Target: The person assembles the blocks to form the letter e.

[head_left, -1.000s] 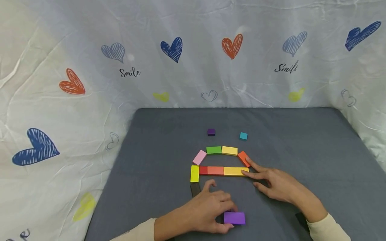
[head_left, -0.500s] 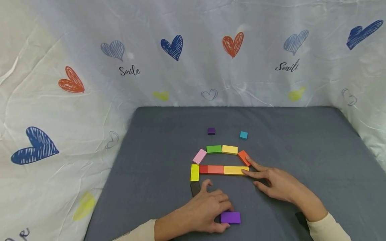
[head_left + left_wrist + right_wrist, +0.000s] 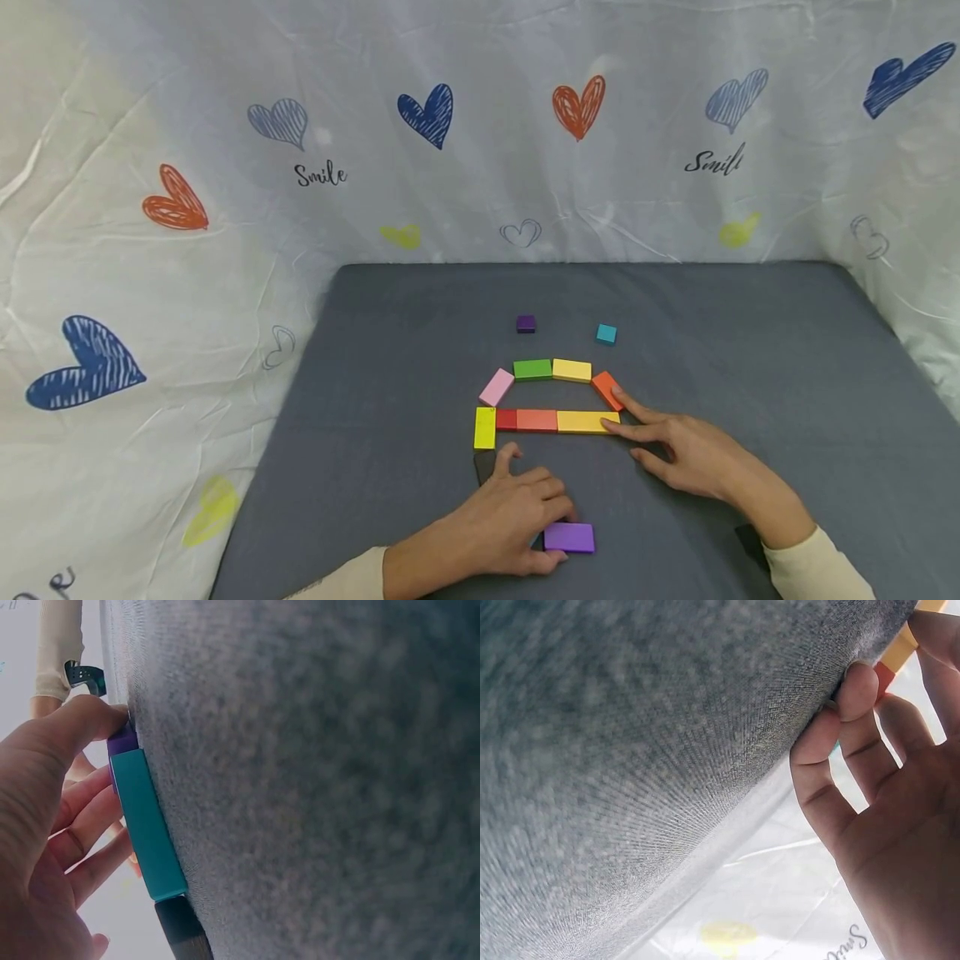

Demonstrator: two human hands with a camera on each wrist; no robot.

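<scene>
My left hand (image 3: pixel 517 512) pinches a purple block (image 3: pixel 568 537) between thumb and fingers, low on the table. In the left wrist view a teal block (image 3: pixel 148 821) lies end to end with it, followed by a black block (image 3: pixel 182 928); the hand mostly hides these from the head view. The fingertips of my right hand (image 3: pixel 686 454) touch an orange block (image 3: pixel 604 388) and the right end of an amber block (image 3: pixel 581 422). Coral (image 3: pixel 536 421) and red (image 3: pixel 506 419) blocks continue that row to an upright yellow block (image 3: pixel 485 427).
Pink (image 3: pixel 497 387), green (image 3: pixel 532 371) and pale yellow (image 3: pixel 572 371) blocks arch above the row. Farther back lie a dark purple block (image 3: pixel 526 324) and a blue block (image 3: pixel 607 334). A white heart-printed curtain (image 3: pixel 465 192) borders the grey tabletop (image 3: pixel 375 400).
My left hand has slid the purple block a short way left. The right hand stays where it was. The head view has tilted very slightly.
</scene>
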